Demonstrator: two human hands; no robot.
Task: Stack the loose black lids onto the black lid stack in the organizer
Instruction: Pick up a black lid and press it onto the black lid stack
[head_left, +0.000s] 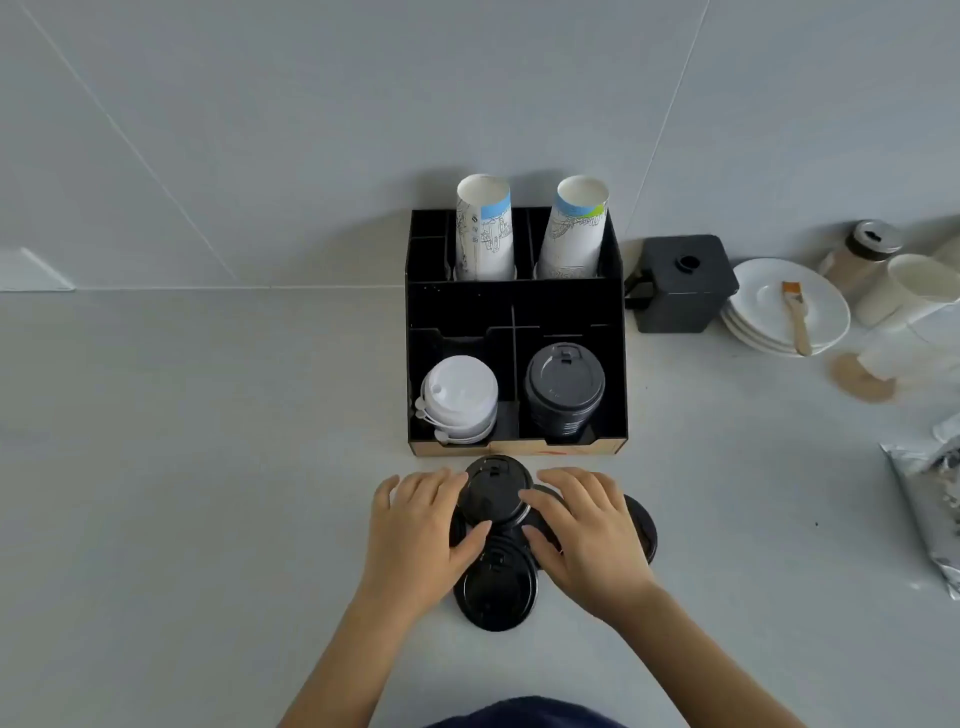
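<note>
Both the left hand (423, 525) and the right hand (584, 525) are grasping one loose black lid (492, 491) between them, above other lids lying on the table (208, 467). The black lid stack (564, 387) is standing in the organizer's (519, 306) front right compartment, near the table's back edge.

A pale grey counter (182, 467) meets a grey panelled wall (311, 104) under soft, even light.

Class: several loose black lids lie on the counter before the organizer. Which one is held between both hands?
The top lid, nearest the organizer: left hand and right hand pinch its rim. The lid nearest the person lies flat and ungripped.
</note>
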